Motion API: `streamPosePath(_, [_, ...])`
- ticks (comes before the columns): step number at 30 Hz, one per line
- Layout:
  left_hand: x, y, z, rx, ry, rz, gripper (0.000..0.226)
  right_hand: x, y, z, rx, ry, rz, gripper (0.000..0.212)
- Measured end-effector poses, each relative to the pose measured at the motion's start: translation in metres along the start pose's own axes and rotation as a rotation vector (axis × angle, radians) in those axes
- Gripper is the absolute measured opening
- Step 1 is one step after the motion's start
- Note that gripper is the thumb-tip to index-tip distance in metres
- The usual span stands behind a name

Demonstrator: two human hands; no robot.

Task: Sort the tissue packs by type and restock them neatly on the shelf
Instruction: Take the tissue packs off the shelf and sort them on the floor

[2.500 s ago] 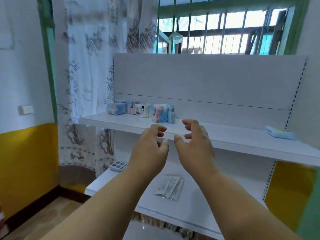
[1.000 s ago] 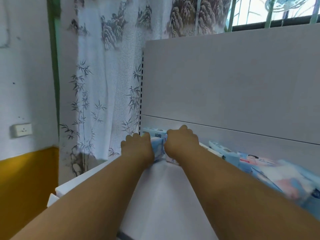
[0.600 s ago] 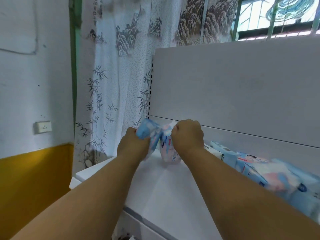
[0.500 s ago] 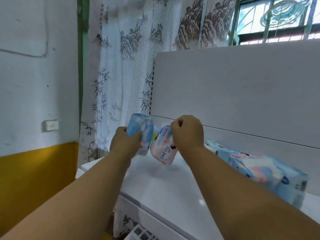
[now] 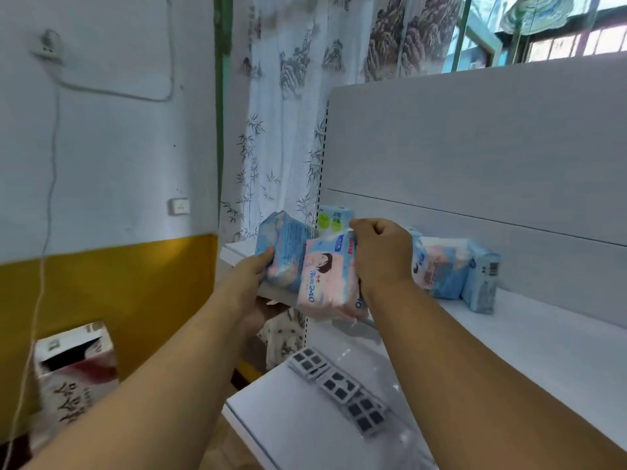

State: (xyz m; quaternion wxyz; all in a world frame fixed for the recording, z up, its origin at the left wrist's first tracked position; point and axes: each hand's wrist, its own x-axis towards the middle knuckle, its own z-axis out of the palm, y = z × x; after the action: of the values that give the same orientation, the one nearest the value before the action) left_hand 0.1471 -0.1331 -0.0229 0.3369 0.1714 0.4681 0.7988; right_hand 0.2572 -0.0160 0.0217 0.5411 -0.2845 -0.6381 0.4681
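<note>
My left hand [image 5: 252, 276] grips an upright blue plastic tissue pack [image 5: 283, 254]; my right hand [image 5: 381, 257] pinches the pink-and-blue pack [image 5: 325, 276], white shelf [image 5: 543, 337] at two o'clock.

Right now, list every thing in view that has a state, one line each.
left hand: grips the blue tissue pack.
right hand: grips the pink 240 tissue pack.
blue tissue pack: lifted, tilted.
pink 240 tissue pack: held over the shelf edge.
packs on the shelf: standing by the back panel.
cardboard box: top open.
upper shelf: partly stocked.
</note>
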Motion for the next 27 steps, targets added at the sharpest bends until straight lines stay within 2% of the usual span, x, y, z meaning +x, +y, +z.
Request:
streamPosePath(6, [-0.068, -0.028, -0.051, -0.116, -0.098, -0.108, 0.050, -0.068, -0.032, -0.037, 0.182, -0.029, 0.091, 0.017])
streamPosePath(8, [-0.093, -0.043, -0.061, -0.159, -0.141, -0.166, 0.044, -0.100, -0.035, -0.048, 0.187, -0.024, 0.115, 0.019])
streamPosePath(10, [-0.117, -0.059, -0.064, -0.181, -0.175, -0.222, 0.037, -0.133, -0.030, -0.057, 0.085, 0.036, 0.099, 0.021])
streamPosePath(13, [-0.154, -0.086, -0.076, -0.180, -0.241, -0.332, 0.039, -0.191, -0.025, -0.074, -0.185, 0.121, 0.032, 0.009])
streamPosePath(20, [-0.248, -0.149, -0.092, -0.110, -0.327, -0.486, 0.042, -0.297, -0.030, -0.132, -0.832, 0.216, 0.230, 0.056])
streamPosePath(22, [-0.272, -0.167, -0.089, -0.087, -0.363, -0.498, 0.043, -0.322, -0.034, -0.158, -0.877, 0.256, 0.229, 0.057])
streamPosePath(24, [-0.301, -0.184, -0.085, -0.064, -0.379, -0.497, 0.040, -0.354, -0.038, -0.187, -0.893, 0.293, 0.218, 0.049])
streamPosePath(27, [-0.348, -0.216, -0.078, -0.024, -0.376, -0.536, 0.039, -0.409, -0.035, -0.231, -0.817, 0.244, 0.269, 0.042])
